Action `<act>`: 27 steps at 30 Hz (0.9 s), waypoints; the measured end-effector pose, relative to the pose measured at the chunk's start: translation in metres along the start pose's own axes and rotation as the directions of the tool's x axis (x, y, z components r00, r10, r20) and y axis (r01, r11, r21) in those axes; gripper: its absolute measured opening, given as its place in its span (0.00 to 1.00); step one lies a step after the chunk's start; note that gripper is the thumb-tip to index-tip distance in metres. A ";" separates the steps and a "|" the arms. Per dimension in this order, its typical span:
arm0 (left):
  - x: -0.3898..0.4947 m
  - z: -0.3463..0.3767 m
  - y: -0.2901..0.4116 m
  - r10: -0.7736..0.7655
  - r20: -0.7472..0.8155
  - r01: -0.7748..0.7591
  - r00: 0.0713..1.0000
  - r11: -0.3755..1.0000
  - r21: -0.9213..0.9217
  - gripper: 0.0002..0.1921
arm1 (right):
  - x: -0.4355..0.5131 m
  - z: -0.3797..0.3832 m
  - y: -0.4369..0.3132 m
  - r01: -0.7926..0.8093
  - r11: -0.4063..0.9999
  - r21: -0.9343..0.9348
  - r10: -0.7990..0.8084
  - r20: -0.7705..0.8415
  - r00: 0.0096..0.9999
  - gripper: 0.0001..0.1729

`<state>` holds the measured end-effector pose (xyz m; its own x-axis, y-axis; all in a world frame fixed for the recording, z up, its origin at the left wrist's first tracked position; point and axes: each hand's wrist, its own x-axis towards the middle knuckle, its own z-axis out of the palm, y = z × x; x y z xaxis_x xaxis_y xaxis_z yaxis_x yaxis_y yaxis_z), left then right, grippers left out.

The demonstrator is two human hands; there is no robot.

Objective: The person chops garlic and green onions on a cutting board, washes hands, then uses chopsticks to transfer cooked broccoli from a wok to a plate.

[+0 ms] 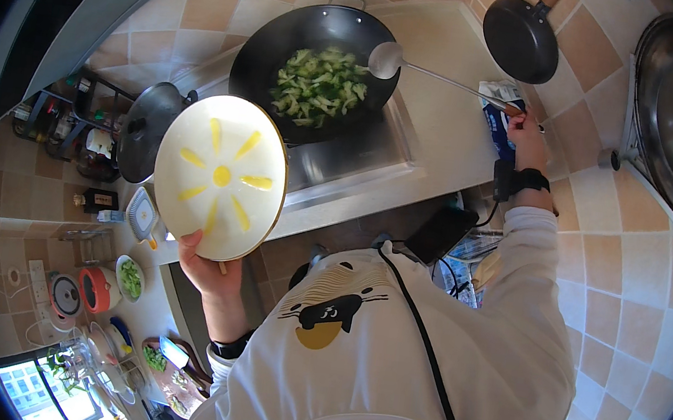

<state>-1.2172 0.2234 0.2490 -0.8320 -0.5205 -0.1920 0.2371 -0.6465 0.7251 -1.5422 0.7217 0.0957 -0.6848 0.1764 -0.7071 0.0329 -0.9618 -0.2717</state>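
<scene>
My left hand (210, 270) grips a round cream plate (198, 177) by its near rim, thumb on top. Yellow petal-like strokes around a yellow dot decorate its face, which bears no food. Right of and beyond the plate, a black wok (252, 67) sits over the stove and contains chopped green vegetables (320, 85). My right hand (527, 137) holds the wooden handle end of a metal wok spatula (385, 60). The spatula's head hangs over the wok's right side; whether it touches the rim I cannot tell.
A dark lid (148, 130) stands left of the plate, near a rack of condiment bottles (92, 145). A bowl of greens (130, 279) and a cleaver (174, 354) on a cutting board lie farther left. A blue packet (497, 129) is by my right hand; a frying pan (521, 40) hangs above.
</scene>
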 end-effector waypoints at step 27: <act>0.047 0.085 -0.072 -0.113 -0.023 0.109 0.993 0.984 -0.141 0.25 | -0.286 0.021 0.270 0.560 0.246 -0.791 0.744 0.525 0.413 0.20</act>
<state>-1.3159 0.2932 0.2438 -0.8420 -0.4564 -0.2877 0.2135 -0.7716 0.5992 -1.3530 0.4077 0.2384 -0.6408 -0.7525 -0.1518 0.2000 0.0273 -0.9794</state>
